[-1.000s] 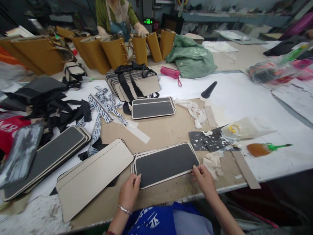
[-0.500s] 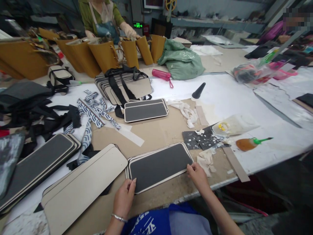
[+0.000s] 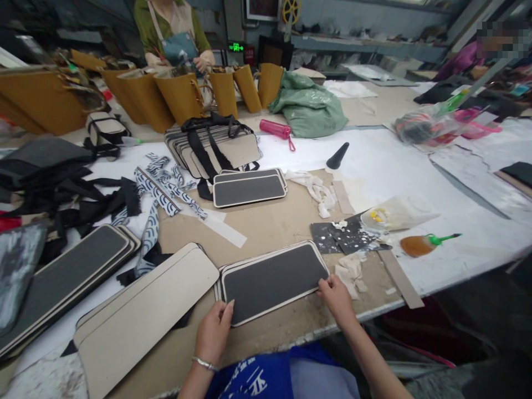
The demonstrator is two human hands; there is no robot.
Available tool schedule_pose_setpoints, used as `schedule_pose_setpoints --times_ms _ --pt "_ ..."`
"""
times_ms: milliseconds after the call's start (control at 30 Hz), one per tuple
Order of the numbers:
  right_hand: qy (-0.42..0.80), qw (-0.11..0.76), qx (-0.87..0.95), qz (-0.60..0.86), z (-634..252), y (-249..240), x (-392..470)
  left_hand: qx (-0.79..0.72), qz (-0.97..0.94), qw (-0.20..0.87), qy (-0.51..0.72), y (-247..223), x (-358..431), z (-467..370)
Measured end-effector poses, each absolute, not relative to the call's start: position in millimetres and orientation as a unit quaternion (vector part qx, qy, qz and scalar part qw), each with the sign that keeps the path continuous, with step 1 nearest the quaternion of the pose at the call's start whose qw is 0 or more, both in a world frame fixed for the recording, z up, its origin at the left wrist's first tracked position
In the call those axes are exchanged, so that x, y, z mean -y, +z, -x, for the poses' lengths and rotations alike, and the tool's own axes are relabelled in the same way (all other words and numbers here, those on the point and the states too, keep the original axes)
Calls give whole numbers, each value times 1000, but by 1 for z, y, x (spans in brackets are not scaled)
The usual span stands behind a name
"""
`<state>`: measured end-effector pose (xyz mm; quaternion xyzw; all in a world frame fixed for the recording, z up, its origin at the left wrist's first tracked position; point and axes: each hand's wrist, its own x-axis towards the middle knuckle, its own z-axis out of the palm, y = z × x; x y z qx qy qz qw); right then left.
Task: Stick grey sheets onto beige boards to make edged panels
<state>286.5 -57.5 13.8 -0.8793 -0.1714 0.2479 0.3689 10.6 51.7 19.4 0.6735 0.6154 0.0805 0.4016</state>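
A dark grey panel with a beige rim [image 3: 274,282] tops a small stack of similar pieces in front of me. My left hand [image 3: 214,327] pinches its near left corner between thumb and fingers. At the right end, my right hand [image 3: 336,299] grips the near right corner, fingertips curled under or at the edge. To the left, overlapping beige panels [image 3: 145,321] lie slanted, their end close to the stack. Further left rests another pile of grey-faced panels [image 3: 83,266]. A smaller grey panel pile [image 3: 249,189] lies beyond the stack.
Right of the stack are a glue-spattered black board [image 3: 347,235], a crumpled cloth [image 3: 351,275] and a bottle of amber liquid [image 3: 418,245]. Patterned strips [image 3: 155,191] and a strapped panel bundle [image 3: 216,147] lie farther back. A co-worker [image 3: 177,41] stands behind mustard bags [image 3: 180,100].
Both my hands keep their hold on the panel's corners, almost unmoved. The co-worker's outstretched arm has drawn back from the bags toward the body. The view has shifted slightly.
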Motion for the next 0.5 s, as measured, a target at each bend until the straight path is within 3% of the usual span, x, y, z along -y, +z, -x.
schedule_pose_setpoints --times_ms 500 --pt "302 403 153 850 -298 -5 67 -628 -649 416 101 19 -52 -14"
